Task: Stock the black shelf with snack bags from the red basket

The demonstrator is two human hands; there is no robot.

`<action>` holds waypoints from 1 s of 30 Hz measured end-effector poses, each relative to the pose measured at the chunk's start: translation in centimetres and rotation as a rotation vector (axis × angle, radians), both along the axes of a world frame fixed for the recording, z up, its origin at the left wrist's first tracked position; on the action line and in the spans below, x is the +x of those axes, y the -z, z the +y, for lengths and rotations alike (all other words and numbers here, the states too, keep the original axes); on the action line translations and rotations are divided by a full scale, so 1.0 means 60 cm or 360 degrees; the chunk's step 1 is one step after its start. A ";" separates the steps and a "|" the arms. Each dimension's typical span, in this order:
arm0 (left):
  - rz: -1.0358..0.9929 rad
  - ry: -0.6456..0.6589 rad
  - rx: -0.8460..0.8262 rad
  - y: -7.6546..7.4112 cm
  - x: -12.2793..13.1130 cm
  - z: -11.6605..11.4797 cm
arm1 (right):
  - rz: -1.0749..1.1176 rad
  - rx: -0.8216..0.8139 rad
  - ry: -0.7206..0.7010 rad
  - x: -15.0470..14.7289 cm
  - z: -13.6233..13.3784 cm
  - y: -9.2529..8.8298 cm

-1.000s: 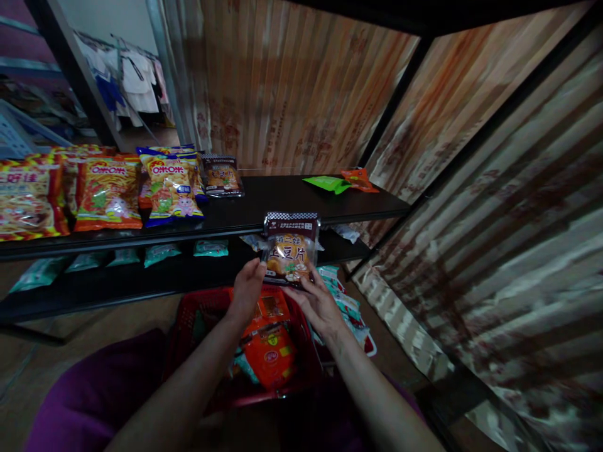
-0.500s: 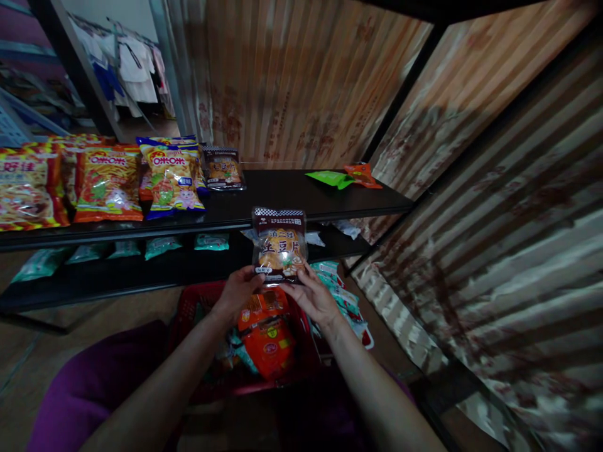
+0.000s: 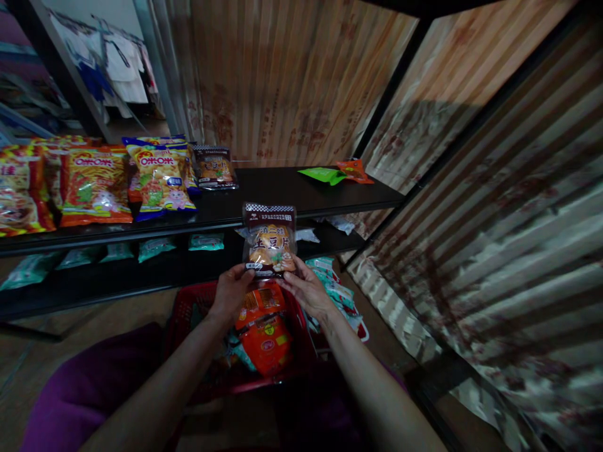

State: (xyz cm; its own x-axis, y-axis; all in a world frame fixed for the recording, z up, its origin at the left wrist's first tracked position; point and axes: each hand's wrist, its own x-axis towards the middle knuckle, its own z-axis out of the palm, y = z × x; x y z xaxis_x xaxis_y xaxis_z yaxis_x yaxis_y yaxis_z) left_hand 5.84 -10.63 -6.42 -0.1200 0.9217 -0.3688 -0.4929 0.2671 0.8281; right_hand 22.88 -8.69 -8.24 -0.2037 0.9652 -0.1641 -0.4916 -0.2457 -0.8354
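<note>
Black shelf (image 3: 277,191): one brown packet (image 3: 214,168); left hand (image 3: 230,292), right hand (image 3: 306,290) fingers grasp second packet (image 3: 269,242).

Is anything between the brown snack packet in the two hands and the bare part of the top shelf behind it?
Nothing visible: the left hand and right hand hold the packet before the bare stretch of the shelf.

Leftmost snack bag (image 3: 16,188): cut by the frame edge. Held packet (image 3: 269,242): I cannot read its small print.

Dark brown packet (image 3: 269,242) with checkered top; red basket (image 3: 188,314); orange packets (image 3: 266,342); black shelf (image 3: 282,191); green pouch (image 3: 323,175).
</note>
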 end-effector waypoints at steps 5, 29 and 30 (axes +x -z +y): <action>-0.0011 -0.0032 -0.0008 -0.001 -0.002 -0.005 | -0.0028 0.0007 0.0010 -0.003 -0.001 0.000; -0.0065 -0.0025 0.0095 0.007 -0.044 -0.013 | -0.0092 0.0049 -0.0147 -0.012 0.024 -0.007; -0.0066 -0.0019 0.0094 0.007 -0.045 -0.013 | -0.0093 0.0056 -0.0144 -0.012 0.025 -0.009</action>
State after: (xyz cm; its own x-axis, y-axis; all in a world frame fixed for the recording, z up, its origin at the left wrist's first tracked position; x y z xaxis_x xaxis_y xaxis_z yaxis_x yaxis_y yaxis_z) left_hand 3.12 -11.38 -6.84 -0.1171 0.9406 -0.3187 -0.5303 0.2121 0.8209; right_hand 22.16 -7.19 -7.73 -0.2810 0.9487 -0.1445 -0.4189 -0.2568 -0.8710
